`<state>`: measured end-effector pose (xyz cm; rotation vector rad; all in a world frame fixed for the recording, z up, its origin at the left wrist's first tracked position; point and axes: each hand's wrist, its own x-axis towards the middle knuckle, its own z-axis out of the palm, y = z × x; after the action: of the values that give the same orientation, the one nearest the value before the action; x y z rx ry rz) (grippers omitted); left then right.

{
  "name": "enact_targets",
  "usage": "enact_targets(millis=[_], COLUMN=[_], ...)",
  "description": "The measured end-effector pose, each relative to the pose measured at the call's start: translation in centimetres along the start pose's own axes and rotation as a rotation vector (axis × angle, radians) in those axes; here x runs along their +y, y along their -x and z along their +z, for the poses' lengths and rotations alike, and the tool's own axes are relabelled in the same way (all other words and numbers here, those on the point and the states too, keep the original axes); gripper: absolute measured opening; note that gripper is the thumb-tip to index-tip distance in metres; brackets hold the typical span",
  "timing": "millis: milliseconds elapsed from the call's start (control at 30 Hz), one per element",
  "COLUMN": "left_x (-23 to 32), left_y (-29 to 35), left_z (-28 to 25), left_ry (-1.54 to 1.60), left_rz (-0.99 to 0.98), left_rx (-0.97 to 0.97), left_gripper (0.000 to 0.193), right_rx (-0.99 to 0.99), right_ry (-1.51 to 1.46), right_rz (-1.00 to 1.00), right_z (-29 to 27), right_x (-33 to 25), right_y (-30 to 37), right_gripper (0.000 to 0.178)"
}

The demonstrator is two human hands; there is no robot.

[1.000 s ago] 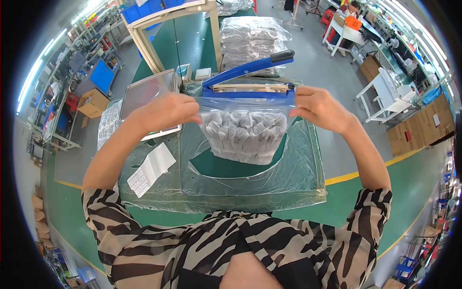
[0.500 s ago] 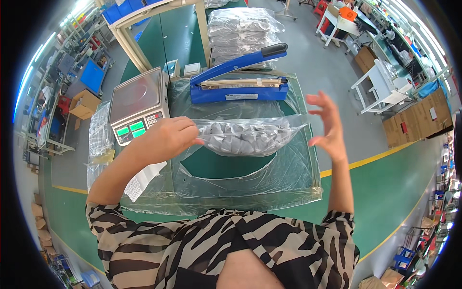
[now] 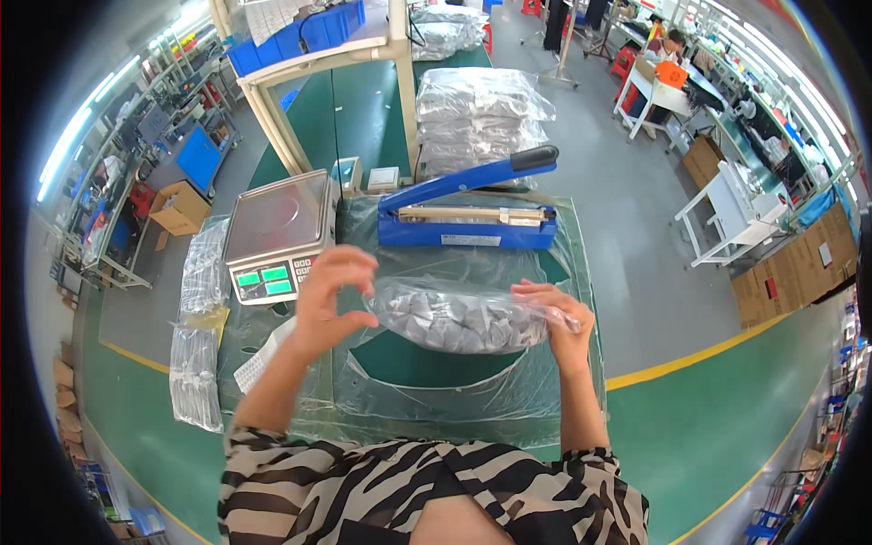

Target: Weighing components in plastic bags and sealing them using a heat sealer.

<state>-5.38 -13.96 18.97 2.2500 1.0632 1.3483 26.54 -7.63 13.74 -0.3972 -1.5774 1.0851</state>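
In front of me lies a clear plastic bag (image 3: 454, 320) filled with many small silvery-grey pieces. My right hand (image 3: 565, 325) is closed on the gathered film at the bag's right end. Beside its left end, my left hand (image 3: 331, 295) is open, thumb and fingers spread in a curve. Just beyond the bag stands a blue impulse sealer (image 3: 468, 227), its lever (image 3: 463, 184) raised. A digital weighing scale (image 3: 282, 227) with green lit displays sits to the left of it.
Clear film covers the green tabletop (image 3: 427, 372). Flat plastic bags (image 3: 195, 372) are stacked along the left edge, near a white printed sheet (image 3: 263, 359). Behind the sealer rises a pile of filled bags (image 3: 481, 113). A frame with a blue tray (image 3: 300, 41) stands far left.
My left hand has let go of the bag's left end and opened. My right hand, open before, has closed on the right end. The view has tilted upward.
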Motion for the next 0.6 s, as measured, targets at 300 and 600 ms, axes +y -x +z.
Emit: enact_targets(millis=[300, 600], left_x=[-3.2, -2.3], left_y=[0.8, 0.0], left_z=[9.1, 10.2], left_ry=[0.402, 0.458], left_rz=[-0.189, -0.285], left_rx=[0.181, 0.521], left_gripper=[0.063, 0.033], right_rx=[0.272, 0.622], right_ry=[0.029, 0.055], right_rz=[0.077, 0.185], right_z=[1.6, 2.3], right_x=[1.1, 3.1], right_y=[0.1, -0.8], right_gripper=[0.035, 0.030])
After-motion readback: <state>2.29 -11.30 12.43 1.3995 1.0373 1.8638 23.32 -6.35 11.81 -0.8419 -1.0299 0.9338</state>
